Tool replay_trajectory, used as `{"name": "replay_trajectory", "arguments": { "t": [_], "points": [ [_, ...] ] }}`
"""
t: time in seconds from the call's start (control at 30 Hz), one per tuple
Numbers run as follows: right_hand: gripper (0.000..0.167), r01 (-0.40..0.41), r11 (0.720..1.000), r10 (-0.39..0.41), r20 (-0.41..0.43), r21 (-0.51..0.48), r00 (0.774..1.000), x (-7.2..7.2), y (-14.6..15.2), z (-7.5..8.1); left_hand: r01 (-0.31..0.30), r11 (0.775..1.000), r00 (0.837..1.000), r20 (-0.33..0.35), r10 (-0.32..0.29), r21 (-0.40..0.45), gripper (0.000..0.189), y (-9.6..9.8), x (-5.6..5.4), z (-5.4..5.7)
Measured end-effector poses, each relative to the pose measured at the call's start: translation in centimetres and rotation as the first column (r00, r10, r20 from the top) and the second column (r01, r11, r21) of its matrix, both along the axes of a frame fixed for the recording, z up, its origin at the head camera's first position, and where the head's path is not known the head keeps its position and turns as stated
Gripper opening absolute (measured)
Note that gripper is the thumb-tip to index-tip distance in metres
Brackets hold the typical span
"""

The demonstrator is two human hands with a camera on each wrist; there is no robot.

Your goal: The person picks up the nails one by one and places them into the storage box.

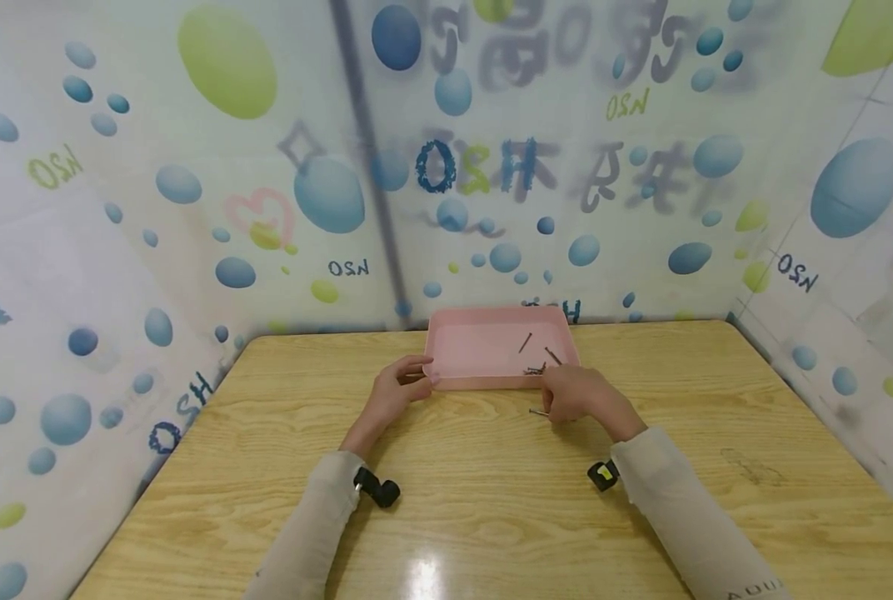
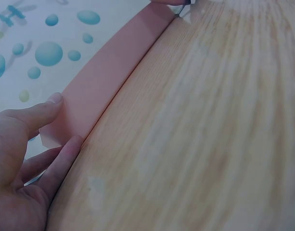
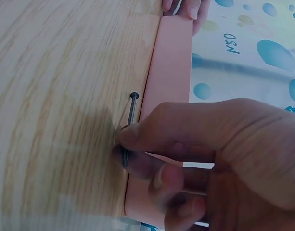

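Observation:
A shallow pink tray (image 1: 484,340) sits at the far edge of the table. My left hand (image 1: 401,385) holds its near left corner, with digits at the rim and low by the base in the left wrist view. My right hand (image 1: 577,394) is at the near right corner, just in front of the tray wall. Its thumb and index finger pinch a dark metal nail (image 3: 132,110), flat head outward, close over the tabletop. Inside the tray lie a long nail (image 1: 525,342), another nail (image 1: 553,356) and a small cluster of nails (image 1: 534,370).
The wood-grain table (image 1: 476,483) spreads in front of the tray. Behind it rises a wall covering (image 1: 506,208) printed with blue and green bubbles, close to the tray's far side. Black wrist cameras (image 1: 376,487) sit at both sleeve cuffs.

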State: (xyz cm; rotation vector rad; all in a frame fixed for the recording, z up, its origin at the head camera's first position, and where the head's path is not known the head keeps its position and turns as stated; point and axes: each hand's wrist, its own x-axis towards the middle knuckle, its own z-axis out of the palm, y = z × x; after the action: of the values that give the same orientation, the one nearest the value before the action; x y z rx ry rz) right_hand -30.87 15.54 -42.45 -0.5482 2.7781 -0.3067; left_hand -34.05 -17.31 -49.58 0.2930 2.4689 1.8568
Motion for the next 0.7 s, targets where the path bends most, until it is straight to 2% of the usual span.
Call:
{"name": "replay_trajectory", "arguments": {
  "t": [0.43,0.7],
  "points": [
    [0.032,-0.031,0.999,0.028,-0.079,-0.040,0.996,0.1,0.3,0.5,0.013,1.000,1.000,0.000,-0.013,0.017,0.045,-0.1,0.0,0.0],
    [0.024,-0.034,0.997,0.026,-0.120,-0.065,0.992,0.4,0.4,1.2,0.012,1.000,1.000,0.004,-0.012,0.011,0.045,-0.1,0.0,0.0]
  ]
}}
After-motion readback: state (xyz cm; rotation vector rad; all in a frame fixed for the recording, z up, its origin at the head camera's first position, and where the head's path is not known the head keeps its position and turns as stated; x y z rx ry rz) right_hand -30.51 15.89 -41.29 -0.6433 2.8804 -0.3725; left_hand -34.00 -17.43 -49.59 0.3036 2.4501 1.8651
